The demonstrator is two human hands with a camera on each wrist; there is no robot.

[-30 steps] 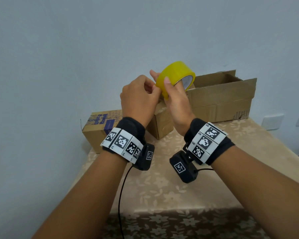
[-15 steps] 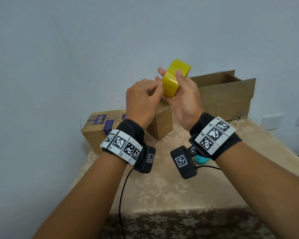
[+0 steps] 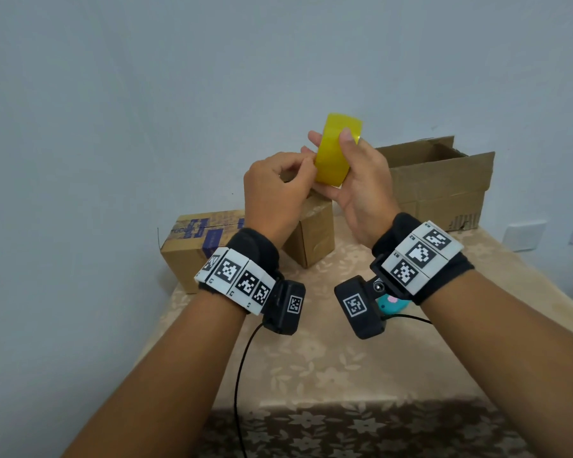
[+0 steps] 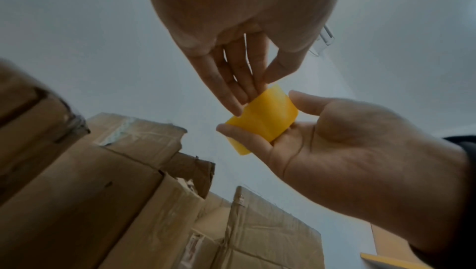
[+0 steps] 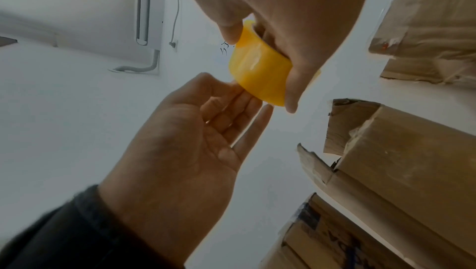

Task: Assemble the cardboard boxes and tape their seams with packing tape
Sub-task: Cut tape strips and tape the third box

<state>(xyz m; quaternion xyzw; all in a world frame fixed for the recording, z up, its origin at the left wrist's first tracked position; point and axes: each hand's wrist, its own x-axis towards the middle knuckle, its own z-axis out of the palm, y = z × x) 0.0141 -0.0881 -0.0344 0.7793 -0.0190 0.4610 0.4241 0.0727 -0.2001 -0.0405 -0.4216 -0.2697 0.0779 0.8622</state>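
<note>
The right hand (image 3: pixel 358 180) grips the yellow roll of packing tape (image 3: pixel 334 150), now turned edge-on and raised slightly. The left hand (image 3: pixel 275 190) still pinches at its edge. Behind the grip, brown cardboard boxes (image 3: pixel 444 190) sit on the counter (image 3: pixel 328 358).

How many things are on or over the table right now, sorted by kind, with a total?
Cardboard boxes: 3, the taped box with blue print, the small box and the open box.
Tape rolls: 1, the yellow roll gripped by the right hand, the left hand pinching at its edge.
Small teal objects: 1, mostly hidden.
Total: 5
</note>
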